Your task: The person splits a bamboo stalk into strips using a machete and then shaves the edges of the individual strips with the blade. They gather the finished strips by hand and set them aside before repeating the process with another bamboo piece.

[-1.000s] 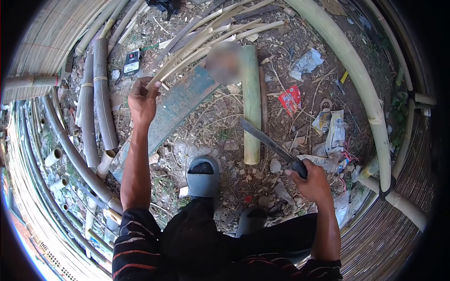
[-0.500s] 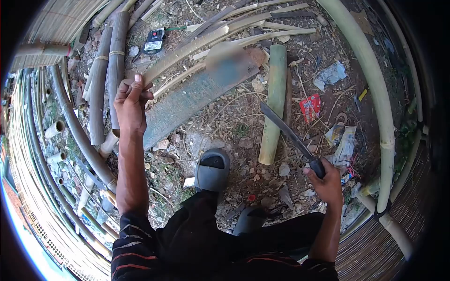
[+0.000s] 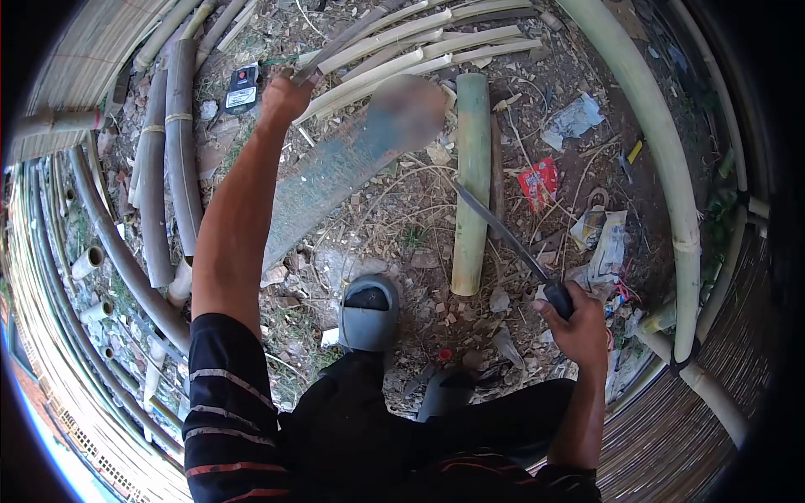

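Fingers [image 3: 577, 295] closed on knife handle, right hand [image 3: 580, 329]; left hand [image 3: 288, 98] at dark strip [image 3: 350, 37].
Knife [image 3: 507, 235] slants forward and left, its blade crossing over the green bamboo section [image 3: 470, 251]. Left fingers meet the near end of the dark strip; whether they are closed on it cannot be told. Pale split strips [image 3: 392, 40] lie just beside it; a worn board [image 3: 314, 184] lies nearer the sandal [image 3: 369, 327]; red wrapper [image 3: 539, 184] right of bamboo.
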A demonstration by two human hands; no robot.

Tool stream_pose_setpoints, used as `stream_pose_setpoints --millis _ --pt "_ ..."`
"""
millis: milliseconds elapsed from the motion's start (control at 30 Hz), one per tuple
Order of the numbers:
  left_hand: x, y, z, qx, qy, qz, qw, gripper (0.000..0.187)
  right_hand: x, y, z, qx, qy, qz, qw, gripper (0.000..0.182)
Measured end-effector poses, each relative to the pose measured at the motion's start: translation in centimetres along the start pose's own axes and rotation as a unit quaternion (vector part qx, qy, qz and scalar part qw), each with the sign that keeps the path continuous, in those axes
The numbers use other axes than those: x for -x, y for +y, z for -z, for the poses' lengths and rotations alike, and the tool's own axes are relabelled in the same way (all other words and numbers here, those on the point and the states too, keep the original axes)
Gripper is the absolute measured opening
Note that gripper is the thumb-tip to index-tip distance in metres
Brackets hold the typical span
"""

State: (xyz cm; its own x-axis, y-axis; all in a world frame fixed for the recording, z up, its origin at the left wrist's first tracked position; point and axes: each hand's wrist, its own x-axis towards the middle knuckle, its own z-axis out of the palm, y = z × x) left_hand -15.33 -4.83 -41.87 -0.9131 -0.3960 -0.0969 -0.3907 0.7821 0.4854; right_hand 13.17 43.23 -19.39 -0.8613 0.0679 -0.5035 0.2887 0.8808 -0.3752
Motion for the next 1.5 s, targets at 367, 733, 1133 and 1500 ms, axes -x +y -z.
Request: stream_pose_setpoints --millis 367,733,1133,1500 --pt "9.4 2.5 11.7 0.407 0.241 0.0 0.881 0.033 -1.5 -0.6 -1.1 -0.011 -0.015 0.049 0.999 0.041" --pt "27.2 2.6 36.0 0.574 0.371 -0.353 0.639 0.042 -2.3 -2.3 -5.2 -0.058 0.027 0.192 0.979 0.038" --pt "34.3 8.4 31.3 0.445 0.336 -0.346 0.754 0.019 4.3 -15.6 -11.8 -0.409 -0.094 0.327 0.847 0.044" --pt "36.8 8.4 29.7 0.605 0.253 -0.396 0.643 0.032 5.4 -17.8 -12.4 -0.377 -0.072 0.428 0.818 0.047"
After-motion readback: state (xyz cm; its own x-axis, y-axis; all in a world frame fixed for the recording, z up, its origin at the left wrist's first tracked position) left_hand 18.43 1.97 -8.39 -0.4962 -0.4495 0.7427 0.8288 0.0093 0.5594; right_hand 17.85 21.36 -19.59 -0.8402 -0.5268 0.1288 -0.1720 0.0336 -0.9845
